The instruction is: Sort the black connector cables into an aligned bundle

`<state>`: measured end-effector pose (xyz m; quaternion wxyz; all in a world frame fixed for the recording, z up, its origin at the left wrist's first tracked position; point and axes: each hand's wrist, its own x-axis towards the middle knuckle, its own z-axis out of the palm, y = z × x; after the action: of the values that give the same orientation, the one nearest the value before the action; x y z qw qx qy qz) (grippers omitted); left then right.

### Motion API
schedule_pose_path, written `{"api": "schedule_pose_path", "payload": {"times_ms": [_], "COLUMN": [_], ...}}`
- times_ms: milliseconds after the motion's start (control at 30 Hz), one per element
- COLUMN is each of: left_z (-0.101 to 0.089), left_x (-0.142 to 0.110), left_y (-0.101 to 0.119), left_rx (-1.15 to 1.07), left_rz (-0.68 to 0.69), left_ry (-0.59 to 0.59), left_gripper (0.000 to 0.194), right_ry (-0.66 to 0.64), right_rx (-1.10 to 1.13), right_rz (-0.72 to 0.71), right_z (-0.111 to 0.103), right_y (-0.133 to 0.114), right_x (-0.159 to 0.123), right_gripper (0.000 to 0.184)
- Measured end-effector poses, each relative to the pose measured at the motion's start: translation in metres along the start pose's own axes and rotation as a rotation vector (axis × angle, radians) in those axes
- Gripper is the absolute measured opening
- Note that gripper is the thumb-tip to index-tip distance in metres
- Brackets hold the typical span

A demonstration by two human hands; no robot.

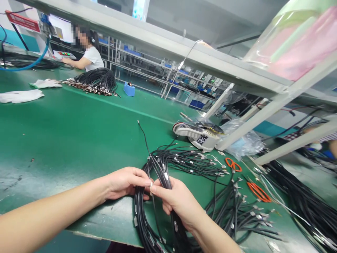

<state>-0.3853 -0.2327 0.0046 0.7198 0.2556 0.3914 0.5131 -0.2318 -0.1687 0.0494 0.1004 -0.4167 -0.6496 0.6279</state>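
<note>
A coiled bundle of black cables [141,214] with small white labels lies at the bench's front edge, between my hands. My left hand [125,182] pinches a thin black cable with a small pale tag [151,187] on it, thumb against forefinger. From the other side, my right hand [181,202] has its thumb and fingers closed at the same tag, its back against the bundle. One loose cable end [142,130] sticks up past the coil. More cable ends with metal tips [200,163] fan out to the right. The fingertips partly cover the tag.
Orange-handled scissors [233,164], another orange handle [258,192] and a label dispenser [200,135] stand at right. Further black cables [295,189] lie beyond. A metal shelf [163,38] crosses above. White gloves [21,96] and a blue tape holder [129,89] are farther back, near a seated person [92,59].
</note>
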Motion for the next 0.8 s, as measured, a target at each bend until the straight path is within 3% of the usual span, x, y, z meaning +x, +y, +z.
{"api": "schedule_pose_path", "payload": {"times_ms": [333,500,600,667,800], "left_z": [0.006,0.014,0.015,0.014,0.011], "left_x": [-0.001,-0.010,-0.012,-0.012,-0.009], "left_y": [-0.006,-0.007,-0.007,-0.004,0.002], "left_rx": [0.432,0.576,0.419,0.181,-0.089], "left_rz": [0.096,0.115,0.049,-0.001,0.070], "left_ry": [0.071,-0.029,-0.112,-0.064,0.159], "left_gripper": [0.016,0.013,0.014,0.020,0.075], "right_ry": [0.030,0.151,0.151,0.060,-0.150], "right_rx": [-0.026,0.089,0.259,0.307,0.241], "right_rz": [0.005,-0.073,-0.126,-0.095,0.017], "right_z": [0.005,-0.003,-0.016,-0.024,-0.033], "right_y": [-0.004,-0.014,-0.020,-0.021,-0.016], "right_x": [0.015,0.016,0.016,0.013,0.003], "right_gripper": [0.017,0.016,0.021,0.021,0.023]}}
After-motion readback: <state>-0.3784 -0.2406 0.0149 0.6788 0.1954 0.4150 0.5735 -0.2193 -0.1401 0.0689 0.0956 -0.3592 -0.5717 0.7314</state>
